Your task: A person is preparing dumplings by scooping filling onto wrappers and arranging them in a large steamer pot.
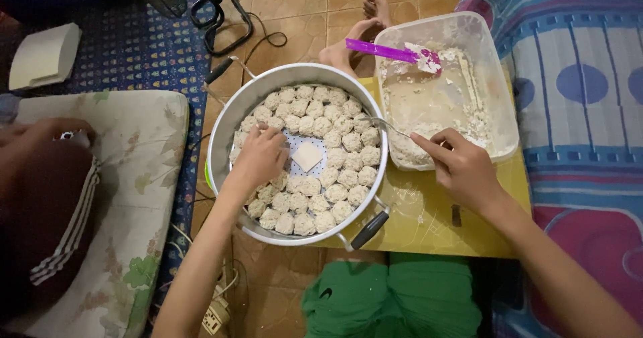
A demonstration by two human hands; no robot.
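Our left hand [260,158] fingers curled, resting on dumplings [338,175] in steamer tray [224,133], our right hand [462,167] pinching metal spoon [385,125] over plastic tub [499,90] of filling.

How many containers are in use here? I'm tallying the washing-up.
2. A round metal steamer tray of dumplings sits centre-left; a clear plastic tub of filling sits upper right. Others may be out of frame.

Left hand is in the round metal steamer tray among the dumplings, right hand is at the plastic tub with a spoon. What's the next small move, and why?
Probably scoop a little filling with the thin metal spoon in the right hand from the clear plastic tub: mixture remains there, and one flat white square wrapper lies unfilled by the left hand in the round metal steamer tray.
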